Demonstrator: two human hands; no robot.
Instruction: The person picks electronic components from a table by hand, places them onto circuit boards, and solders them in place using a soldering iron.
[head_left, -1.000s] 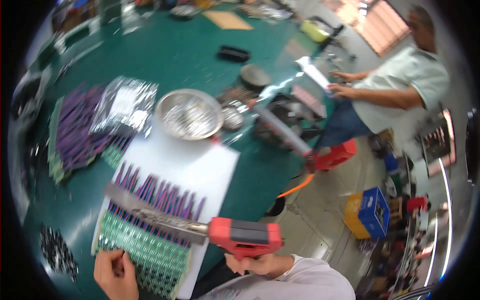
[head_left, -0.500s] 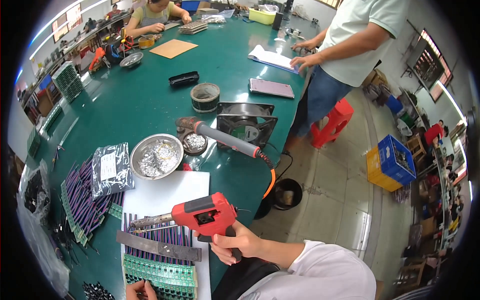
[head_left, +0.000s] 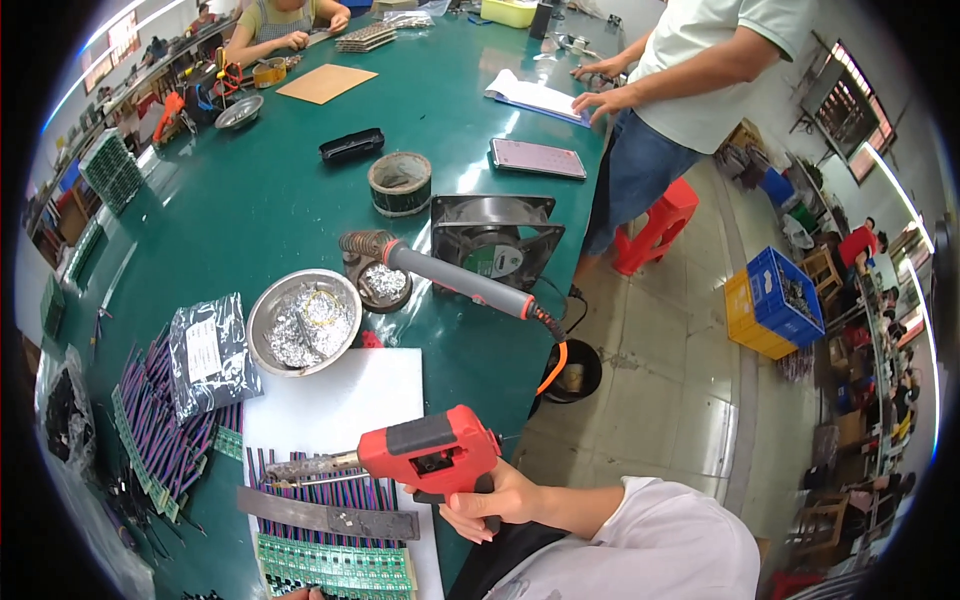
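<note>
My right hand (head_left: pixel 500 505) is closed round the grip of a red and black soldering gun (head_left: pixel 430 450). Its metal tip points left, over the row of purple and black wires (head_left: pixel 350 492). A flat grey bar (head_left: pixel 330 518) lies across these wires. Below the bar is a panel of small green circuit boards (head_left: pixel 335 562), on a white board (head_left: pixel 350 400). At the bottom edge, only the fingertips of my left hand (head_left: pixel 302 594) show, drawn together beside small black parts on the panel; what they pinch is hidden.
A metal bowl of solder scraps (head_left: pixel 305 325), a soldering iron (head_left: pixel 460 280) on its stand and a black fan (head_left: pixel 497 240) stand beyond the white board. Left are a silver bag (head_left: pixel 212 355) and wired boards (head_left: pixel 165 430). Two people work across the green table (head_left: pixel 250 210).
The view has shifted, so the table's things sit slightly differently. The soldering gun appears lower and further right, still in my right hand. My left hand has mostly slipped below the lower edge.
</note>
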